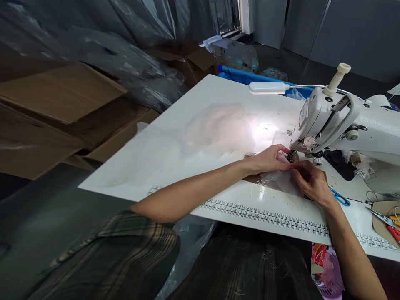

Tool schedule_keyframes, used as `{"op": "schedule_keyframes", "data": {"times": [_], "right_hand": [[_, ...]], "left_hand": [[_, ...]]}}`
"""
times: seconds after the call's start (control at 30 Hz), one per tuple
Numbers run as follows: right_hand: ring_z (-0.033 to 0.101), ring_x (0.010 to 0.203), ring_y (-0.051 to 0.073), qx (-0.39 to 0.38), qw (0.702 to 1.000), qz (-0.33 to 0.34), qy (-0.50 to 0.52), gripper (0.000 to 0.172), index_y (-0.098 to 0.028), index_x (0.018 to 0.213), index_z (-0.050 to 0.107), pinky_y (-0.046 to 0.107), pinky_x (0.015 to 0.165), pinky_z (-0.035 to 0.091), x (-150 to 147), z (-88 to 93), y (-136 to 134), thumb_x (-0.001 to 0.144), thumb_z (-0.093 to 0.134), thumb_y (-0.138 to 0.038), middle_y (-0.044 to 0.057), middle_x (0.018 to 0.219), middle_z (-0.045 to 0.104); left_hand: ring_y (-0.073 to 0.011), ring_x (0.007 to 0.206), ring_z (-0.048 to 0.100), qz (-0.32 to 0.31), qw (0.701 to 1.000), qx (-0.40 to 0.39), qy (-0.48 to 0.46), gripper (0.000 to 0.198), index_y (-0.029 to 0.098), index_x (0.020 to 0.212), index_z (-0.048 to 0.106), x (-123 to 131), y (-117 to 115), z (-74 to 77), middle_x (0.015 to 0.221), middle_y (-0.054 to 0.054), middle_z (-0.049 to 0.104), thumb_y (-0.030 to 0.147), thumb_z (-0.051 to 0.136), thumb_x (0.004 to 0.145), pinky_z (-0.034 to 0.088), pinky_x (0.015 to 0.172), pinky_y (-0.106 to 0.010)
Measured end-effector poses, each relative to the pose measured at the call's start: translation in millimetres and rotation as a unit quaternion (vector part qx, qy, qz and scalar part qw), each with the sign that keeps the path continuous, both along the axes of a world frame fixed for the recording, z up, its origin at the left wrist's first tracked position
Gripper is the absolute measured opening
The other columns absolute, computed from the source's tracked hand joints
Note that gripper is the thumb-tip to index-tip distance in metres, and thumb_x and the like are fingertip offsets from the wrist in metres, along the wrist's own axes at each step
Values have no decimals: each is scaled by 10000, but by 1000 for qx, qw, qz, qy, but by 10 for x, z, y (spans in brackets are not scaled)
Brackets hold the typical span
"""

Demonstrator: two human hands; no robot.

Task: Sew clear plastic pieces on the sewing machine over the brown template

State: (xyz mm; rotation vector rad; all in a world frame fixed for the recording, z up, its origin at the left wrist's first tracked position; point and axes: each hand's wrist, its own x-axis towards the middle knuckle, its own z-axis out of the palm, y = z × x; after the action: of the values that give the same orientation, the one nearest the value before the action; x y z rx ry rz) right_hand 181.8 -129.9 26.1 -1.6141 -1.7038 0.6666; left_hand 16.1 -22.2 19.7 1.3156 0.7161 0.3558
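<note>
A white sewing machine (359,125) stands at the right of the white table. Close to its presser foot and needle, my left hand (272,160) pinches sheer white fabric (283,180) between thumb and fingers. From the other side my right hand (312,181), fingers curled and pressed together, grips an edge of this fabric just in front of the foot. The fingertips of both hands almost meet there. Under the hands the fabric hangs toward the table's front edge. Fingers partly hide the stitching spot.
A lit lamp (268,88) shines over the table (125,166). Blue-handled snips (340,196) and red-handled scissors (387,223) lie to the right. A printed ruler (256,213) runs along the front edge. Cardboard boxes (56,91) stand left; a pink basket (331,275) sits below.
</note>
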Motion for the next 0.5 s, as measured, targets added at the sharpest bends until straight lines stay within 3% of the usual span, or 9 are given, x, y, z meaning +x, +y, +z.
{"op": "schedule_keyframes", "data": {"times": [0.23,0.5], "right_hand": [[525,589,142,-23,1000,-9,11,252,-195,927,629,281,571,439,-7,-11,29,852,520,-409,15,670,608],[484,565,145,-38,999,-5,8,214,-210,831,555,279,555,413,-2,30,25,867,482,-407,0,631,544]], "left_hand": [[-160,771,681,-34,999,25,-29,564,148,1169,476,-14,0,-35,817,-26,721,163,793,702,494,795,-342],[-173,835,682,-40,998,38,-31,561,154,1171,473,-13,9,-63,835,-34,724,175,781,702,488,837,-354]]}}
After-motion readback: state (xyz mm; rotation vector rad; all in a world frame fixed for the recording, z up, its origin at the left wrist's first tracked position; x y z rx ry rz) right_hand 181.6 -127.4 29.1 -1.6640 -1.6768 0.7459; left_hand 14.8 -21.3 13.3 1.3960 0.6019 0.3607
